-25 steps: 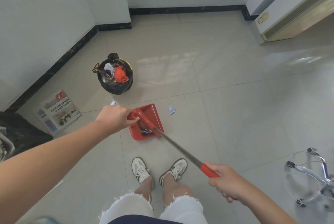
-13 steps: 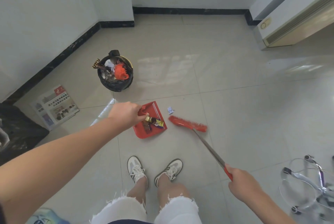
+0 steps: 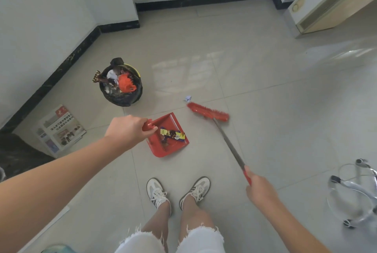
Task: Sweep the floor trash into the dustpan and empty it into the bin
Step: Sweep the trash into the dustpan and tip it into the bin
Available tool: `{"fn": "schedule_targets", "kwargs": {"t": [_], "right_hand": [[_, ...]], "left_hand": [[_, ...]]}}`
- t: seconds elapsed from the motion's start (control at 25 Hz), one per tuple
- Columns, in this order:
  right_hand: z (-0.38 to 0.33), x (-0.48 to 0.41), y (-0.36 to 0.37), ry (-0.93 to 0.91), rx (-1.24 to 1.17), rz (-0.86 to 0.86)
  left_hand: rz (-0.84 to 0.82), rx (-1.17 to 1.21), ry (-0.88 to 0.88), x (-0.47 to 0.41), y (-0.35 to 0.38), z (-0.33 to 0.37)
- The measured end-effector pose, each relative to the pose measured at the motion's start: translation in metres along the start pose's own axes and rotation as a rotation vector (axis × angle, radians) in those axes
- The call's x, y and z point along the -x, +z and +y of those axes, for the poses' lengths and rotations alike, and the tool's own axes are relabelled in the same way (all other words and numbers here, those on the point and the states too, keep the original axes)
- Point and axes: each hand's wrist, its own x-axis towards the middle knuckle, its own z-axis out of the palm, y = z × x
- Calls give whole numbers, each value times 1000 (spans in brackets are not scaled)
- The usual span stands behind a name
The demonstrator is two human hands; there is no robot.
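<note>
Left hand [image 3: 128, 130]: fingers curled tight round the short red handle of the dustpan [image 3: 172, 149], thumb on top. Arm reaches in from lower left. Dustpan is red, sits low at the tiled floor [image 3: 265, 110] straight ahead of the feet; cannot tell if it touches the tile. Its open edge points away from the hand, toward lower right. Inside it: crumpled snack wrappers [image 3: 173, 134], yellow, purple and brown, bunched near the middle.

Right hand [image 3: 259, 189]: closed round the red grip at the top of the broom handle [image 3: 228, 142], a thin metal shaft running up-left from the fist. Broom head [image 3: 208, 113], red bristles, down at the floor just beyond and to the right of the dustpan, apart from it.

1 small crumpled paper scrap [image 3: 187, 98], white and blue, lies on the floor just beside the far left end of the broom head, outside the dustpan.

Bin [image 3: 122, 99]: round, black bag liner, beyond and left of the dustpan, near the wall corner, heaped with trash including an orange piece [image 3: 126, 84].

Folded newspaper [image 3: 61, 130] on the floor left of the left hand, by the black baseboard. 2 white sneakers [image 3: 157, 193] below the dustpan, frayed white shorts above them. Chrome chair base [image 3: 355, 191] with castors at the right edge.
</note>
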Motion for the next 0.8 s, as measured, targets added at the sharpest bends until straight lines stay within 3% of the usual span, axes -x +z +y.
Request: {"fn": "schedule_targets", "kwargs": {"t": [0.16,0.48,0.8], "right_hand": [[53,39,-32,-13,-241,92],[43,-27,-96,-58,-169,113],[84,-61,-224,-264,257,-10]], "left_hand": [[22,31,-42,0,-8,-7],[163,117,-78,-54,-29,16],[64,120,-166,-134,-55,42]]}}
